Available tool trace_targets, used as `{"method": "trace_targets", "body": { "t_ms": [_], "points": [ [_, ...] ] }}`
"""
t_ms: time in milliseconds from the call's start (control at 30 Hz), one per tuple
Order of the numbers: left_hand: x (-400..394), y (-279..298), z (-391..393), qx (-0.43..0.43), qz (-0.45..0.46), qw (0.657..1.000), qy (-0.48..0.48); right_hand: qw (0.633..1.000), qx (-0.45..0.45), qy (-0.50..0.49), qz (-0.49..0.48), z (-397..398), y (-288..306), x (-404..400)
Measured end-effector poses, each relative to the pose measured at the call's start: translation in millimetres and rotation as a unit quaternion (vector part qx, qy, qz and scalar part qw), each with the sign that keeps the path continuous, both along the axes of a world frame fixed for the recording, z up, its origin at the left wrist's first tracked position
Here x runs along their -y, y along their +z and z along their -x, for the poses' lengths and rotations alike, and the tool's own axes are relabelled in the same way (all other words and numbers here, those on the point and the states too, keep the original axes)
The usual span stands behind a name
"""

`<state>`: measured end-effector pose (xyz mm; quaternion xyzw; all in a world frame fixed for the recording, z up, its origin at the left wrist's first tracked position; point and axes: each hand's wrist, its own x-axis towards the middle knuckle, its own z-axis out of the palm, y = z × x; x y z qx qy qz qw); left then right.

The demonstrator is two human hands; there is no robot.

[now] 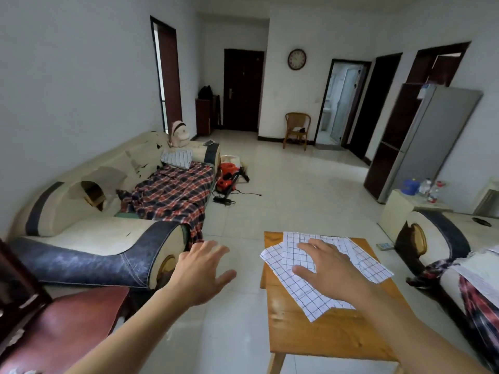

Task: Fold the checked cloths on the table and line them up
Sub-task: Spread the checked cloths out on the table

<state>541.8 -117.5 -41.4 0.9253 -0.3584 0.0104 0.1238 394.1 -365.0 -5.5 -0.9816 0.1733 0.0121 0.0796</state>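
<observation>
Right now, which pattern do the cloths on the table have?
White cloths with a thin dark grid check, clear in the head view.

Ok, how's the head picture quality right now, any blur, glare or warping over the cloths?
Head view: wide-angle warping bends the walls and the fridge inward at the edges; soft, even daylight, no hard shadows; a pale sheen on the wooden table near its front. The checked cloths read sharp enough to see the grid; the left hand and right hand are slightly soft.

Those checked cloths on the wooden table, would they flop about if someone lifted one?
Probably floppy: the checked cloths lie thin and flat, one corner drooping past the table edge. They look light too. Pushed by the right hand above them, they would likely bunch or slide on the smooth wood.
</observation>
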Motion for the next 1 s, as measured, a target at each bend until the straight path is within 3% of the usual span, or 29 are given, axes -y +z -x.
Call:
{"method": "trace_targets", "body": {
  "t_ms": [133, 367, 800, 1000],
  "points": [
    [3.5, -2.1, -53.7, -0.018, 0.016, 1.0, -0.007, 0.998, 0.013, -0.031, -0.054, -53.3, 4.7, 9.2],
    [18.9, -5.6, -172.3, -0.038, 0.039, 0.998, 0.009, 0.996, 0.032, -0.04, -0.069, -165.0, -8.2, 34.0],
    [127.7, 18.6, -416.7, -0.04, 0.022, 0.999, -0.009, 0.987, 0.112, -0.053, -0.102, -407.7, -16.7, 140.2],
    [174.7, 19.2, -510.3, -0.058, 0.017, 0.997, -0.038, 0.987, 0.099, -0.069, -0.108, -488.6, -17.9, 174.3]
  ]
}}
